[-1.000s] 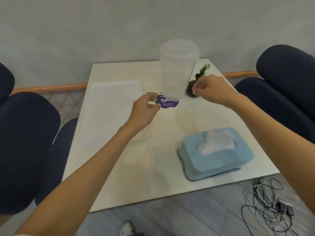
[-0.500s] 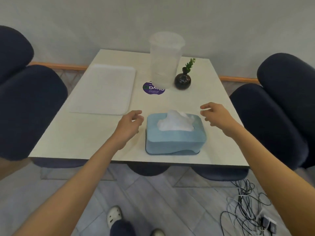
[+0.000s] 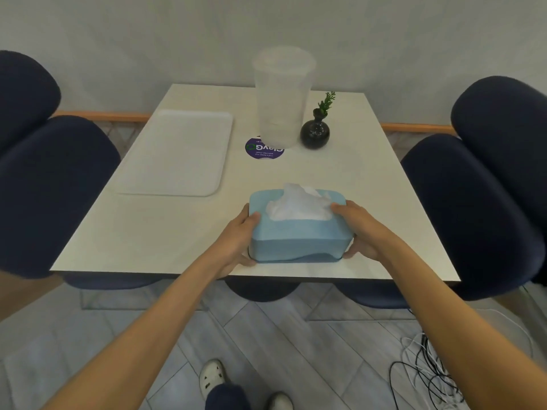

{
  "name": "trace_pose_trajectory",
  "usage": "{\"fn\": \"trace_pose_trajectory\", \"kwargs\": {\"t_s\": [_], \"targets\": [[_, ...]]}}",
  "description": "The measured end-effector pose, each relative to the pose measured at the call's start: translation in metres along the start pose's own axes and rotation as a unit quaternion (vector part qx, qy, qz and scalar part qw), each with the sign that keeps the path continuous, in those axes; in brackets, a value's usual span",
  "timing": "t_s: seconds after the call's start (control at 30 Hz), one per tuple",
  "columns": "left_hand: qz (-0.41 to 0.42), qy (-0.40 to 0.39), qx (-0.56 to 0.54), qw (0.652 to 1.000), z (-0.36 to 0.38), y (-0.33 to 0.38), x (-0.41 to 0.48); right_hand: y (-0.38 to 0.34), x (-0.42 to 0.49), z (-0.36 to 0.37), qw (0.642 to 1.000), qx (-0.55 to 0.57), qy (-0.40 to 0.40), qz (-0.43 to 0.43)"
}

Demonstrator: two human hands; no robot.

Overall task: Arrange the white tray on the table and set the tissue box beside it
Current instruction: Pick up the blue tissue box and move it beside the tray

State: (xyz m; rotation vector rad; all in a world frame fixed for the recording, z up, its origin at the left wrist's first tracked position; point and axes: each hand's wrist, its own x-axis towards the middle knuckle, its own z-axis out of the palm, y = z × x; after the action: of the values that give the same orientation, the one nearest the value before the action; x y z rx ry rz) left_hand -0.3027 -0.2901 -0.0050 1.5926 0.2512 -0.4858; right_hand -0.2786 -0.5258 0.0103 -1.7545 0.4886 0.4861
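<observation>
Tissue box (image 3: 299, 232) gripped by both hands (image 3: 236, 236) (image 3: 362, 232); sticker (image 3: 264, 147) lettering illegible.

Past my reach stand a clear plastic container (image 3: 282, 96), a black vase (image 3: 315, 134) and a purple sticker (image 3: 262, 149); cables (image 3: 426, 377) lie on the floor.

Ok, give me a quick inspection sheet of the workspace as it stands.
Surface: pale rectangular table, no spills seen.
Job's things: white tray lies flat on the table's left half; blue tissue box sits near the front edge, right of the tray and apart from it.
Clutter: clear lidded container, black vase with sprig, purple round sticker.
Hands: left hand and right hand clasp the box's ends.
Cables: tangle on the floor, lower right.
Surroundings: dark blue chairs on both sides, plain wall behind.
</observation>
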Motion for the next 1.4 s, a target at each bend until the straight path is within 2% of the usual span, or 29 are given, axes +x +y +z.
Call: {"fn": "trace_pose_trajectory", "kwargs": {"t_s": [0.13, 0.27, 0.57, 0.8, 1.0, 1.4], "targets": [[0.032, 0.016, -0.032, 0.999, -0.004, 0.009, 0.001, -0.016, -0.001, 0.011, 1.000, 0.018, 0.009, -0.010], [0.081, 0.034, -0.033, 0.996, -0.023, 0.032, 0.003, -0.047, 0.003, 0.022, 0.997, 0.044, 0.003, -0.060], [0.193, 0.085, -0.032, 0.977, -0.122, 0.114, 0.053, -0.158, 0.039, 0.088, 0.972, 0.123, -0.019, -0.199], [0.185, 0.107, -0.041, 0.976, -0.229, 0.164, 0.134, -0.248, 0.119, 0.175, 0.967, 0.132, -0.015, -0.216], [0.166, 0.095, -0.023, 0.981, -0.298, 0.202, 0.221, -0.310, 0.202, 0.224, 0.975, 0.120, -0.002, -0.189], [0.068, 0.111, -0.019, 0.991, -0.353, 0.259, 0.389, -0.395, 0.348, 0.262, 0.989, 0.099, 0.034, -0.101]]}}
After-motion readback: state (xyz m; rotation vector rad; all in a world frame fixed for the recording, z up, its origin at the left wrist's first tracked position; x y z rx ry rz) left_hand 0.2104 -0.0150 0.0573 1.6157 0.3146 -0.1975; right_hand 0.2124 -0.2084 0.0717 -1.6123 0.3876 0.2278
